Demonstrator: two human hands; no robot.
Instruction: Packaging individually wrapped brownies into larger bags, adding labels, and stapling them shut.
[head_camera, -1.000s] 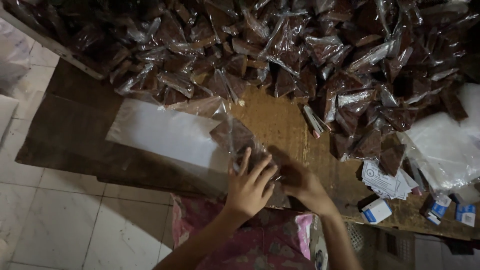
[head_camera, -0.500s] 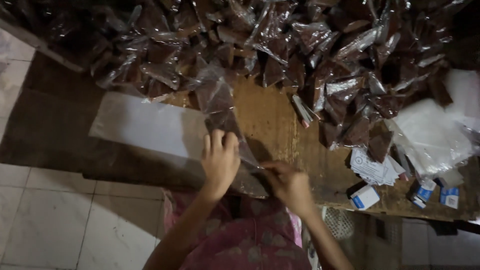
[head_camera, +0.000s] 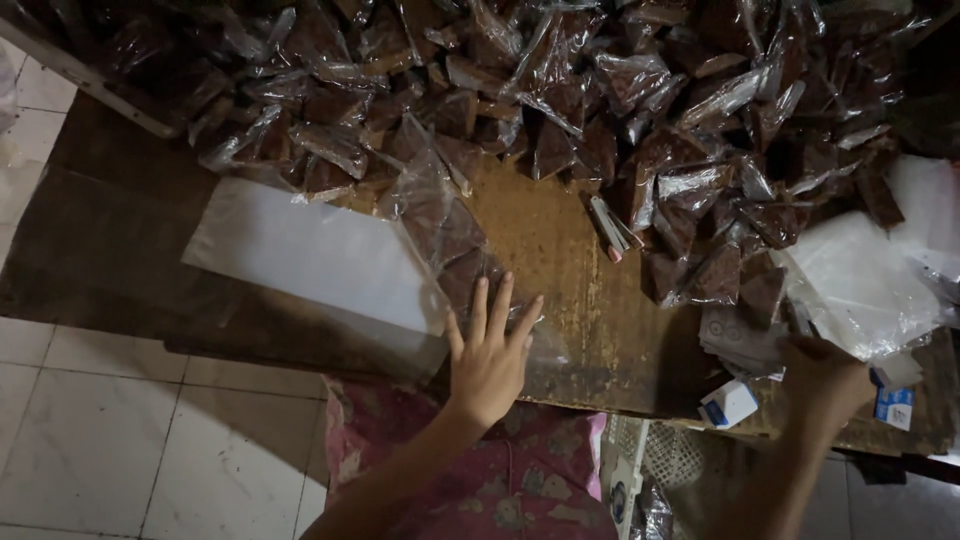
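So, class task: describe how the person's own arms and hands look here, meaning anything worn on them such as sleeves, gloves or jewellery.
Both arms are bare as far as the view shows, with no sleeves reaching the forearms. The left hand wears no glove, and no ring, watch or bracelet can be seen on it. The right hand lies in shadow; it looks bare too, though small items there would be hard to make out.
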